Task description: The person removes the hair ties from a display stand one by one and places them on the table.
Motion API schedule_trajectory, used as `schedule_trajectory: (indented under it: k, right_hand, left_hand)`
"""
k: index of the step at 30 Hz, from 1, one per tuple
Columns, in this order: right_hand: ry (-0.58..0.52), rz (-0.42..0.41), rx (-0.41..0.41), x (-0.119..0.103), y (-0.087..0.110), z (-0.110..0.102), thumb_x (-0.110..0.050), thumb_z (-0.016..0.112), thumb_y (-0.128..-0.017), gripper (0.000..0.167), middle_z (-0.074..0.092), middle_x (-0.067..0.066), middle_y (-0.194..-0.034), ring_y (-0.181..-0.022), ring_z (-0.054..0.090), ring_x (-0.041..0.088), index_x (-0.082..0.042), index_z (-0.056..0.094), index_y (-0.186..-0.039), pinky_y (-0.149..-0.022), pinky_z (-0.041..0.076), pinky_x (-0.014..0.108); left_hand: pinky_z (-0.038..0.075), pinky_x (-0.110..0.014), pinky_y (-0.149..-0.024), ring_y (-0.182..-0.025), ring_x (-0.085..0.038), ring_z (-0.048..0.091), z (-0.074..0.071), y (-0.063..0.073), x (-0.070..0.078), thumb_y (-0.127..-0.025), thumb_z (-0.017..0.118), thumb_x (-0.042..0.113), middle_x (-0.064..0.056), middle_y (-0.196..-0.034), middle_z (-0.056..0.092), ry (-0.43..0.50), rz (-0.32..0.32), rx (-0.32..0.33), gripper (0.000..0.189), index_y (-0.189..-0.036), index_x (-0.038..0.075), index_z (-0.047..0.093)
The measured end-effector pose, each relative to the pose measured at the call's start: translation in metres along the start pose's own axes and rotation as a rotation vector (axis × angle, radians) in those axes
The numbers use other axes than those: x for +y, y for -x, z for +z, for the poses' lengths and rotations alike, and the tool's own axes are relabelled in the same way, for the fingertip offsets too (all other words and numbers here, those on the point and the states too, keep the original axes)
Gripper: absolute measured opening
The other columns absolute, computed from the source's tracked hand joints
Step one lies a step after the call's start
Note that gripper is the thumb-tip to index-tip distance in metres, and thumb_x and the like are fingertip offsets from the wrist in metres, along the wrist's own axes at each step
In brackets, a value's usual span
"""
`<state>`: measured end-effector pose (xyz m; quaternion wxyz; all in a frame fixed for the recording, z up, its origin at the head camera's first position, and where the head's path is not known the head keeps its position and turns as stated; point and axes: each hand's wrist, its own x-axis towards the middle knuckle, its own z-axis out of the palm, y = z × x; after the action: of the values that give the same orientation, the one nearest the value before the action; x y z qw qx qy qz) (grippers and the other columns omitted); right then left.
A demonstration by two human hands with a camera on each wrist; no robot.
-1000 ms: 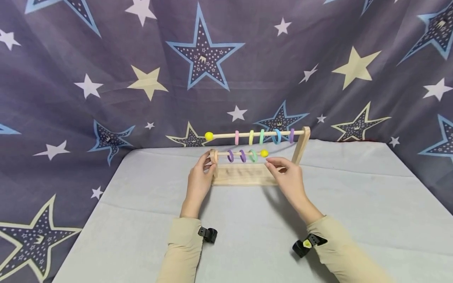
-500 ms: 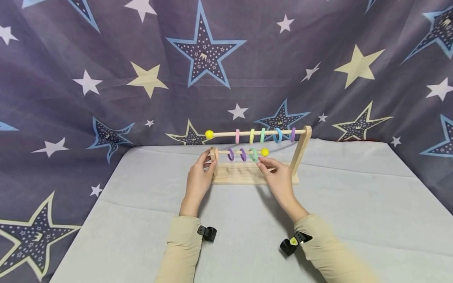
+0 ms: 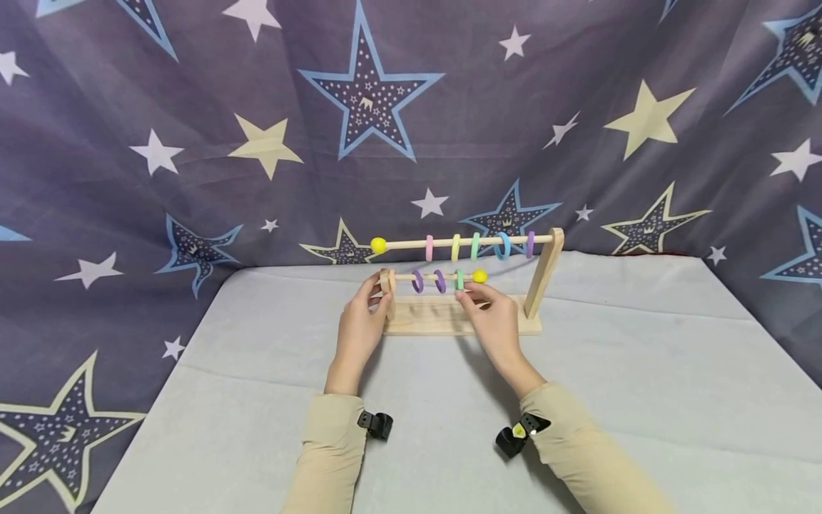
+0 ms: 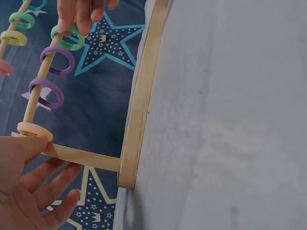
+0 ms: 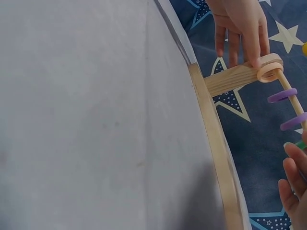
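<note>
A wooden stand [image 3: 462, 326] carries two rods with coloured rings. My left hand [image 3: 361, 327] holds the short post [image 4: 86, 157] at the stand's left end, thumb against it beside a peach ring [image 5: 268, 73]. On the lower rod, my right hand [image 3: 497, 325] pinches a green ring [image 3: 459, 280] between thumb and fingers, near the yellow ball [image 3: 479, 275] at the rod's tip. Two purple rings, one nearer the post [image 3: 417, 281] and one nearer the green ring [image 3: 439, 281], hang between the hands.
The upper rod [image 3: 404, 244] holds pink, yellow, green, blue and purple rings, with a yellow ball [image 3: 378, 245] at its left end. A tall post [image 3: 544, 275] supports it on the right. Grey cloth [image 3: 642, 371] covers the table; a star-patterned curtain [image 3: 449, 164] hangs behind.
My right hand has moved left from beyond the yellow ball to the lower green ring and taken hold of it. The ring has turned more edge-on. My left hand stays at the post.
</note>
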<state>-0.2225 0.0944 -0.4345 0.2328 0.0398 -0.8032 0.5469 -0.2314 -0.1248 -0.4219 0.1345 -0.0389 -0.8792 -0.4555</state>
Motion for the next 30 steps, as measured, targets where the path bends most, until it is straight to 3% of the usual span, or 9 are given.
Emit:
schedule_trajectory:
  k: [9, 24, 30]
  right_hand:
    - [0.003, -0.005, 0.009, 0.001, 0.000, 0.003, -0.018, 0.075, -0.090, 0.020, 0.074, 0.009, -0.084, -0.073, 0.066, 0.020, -0.001, 0.075, -0.100, -0.065, 0.051, 0.024]
    - [0.049, -0.173, 0.072, 0.002, -0.006, -0.011, -0.012, 0.077, -0.087, 0.015, 0.074, 0.013, -0.087, -0.068, 0.064, 0.021, 0.001, 0.078, -0.096, -0.065, 0.051, 0.021]
    - [0.064, -0.177, 0.095, 0.002, -0.008, -0.016, -0.012, 0.078, -0.086, 0.014, 0.074, 0.012, -0.086, -0.070, 0.065, 0.021, 0.000, 0.077, -0.092, -0.068, 0.054, 0.030]
  left_hand:
    - [0.053, -0.043, -0.091, -0.107, -0.028, 0.067, 0.001, 0.001, 0.001, -0.099, 0.062, 0.018, -0.015, -0.128, 0.064, 0.011, -0.008, 0.003, 0.045, -0.143, 0.013, 0.052]
    - [0.051, -0.046, -0.092, -0.106, -0.029, 0.067, 0.001, -0.001, 0.002, -0.100, 0.061, 0.019, -0.015, -0.127, 0.065, -0.008, -0.006, 0.001, 0.046, -0.144, 0.013, 0.051]
    - [0.052, -0.045, -0.093, -0.108, -0.029, 0.066, 0.001, -0.001, 0.000, -0.100, 0.061, 0.019, -0.015, -0.128, 0.064, -0.009, -0.017, 0.000, 0.046, -0.144, 0.012, 0.050]
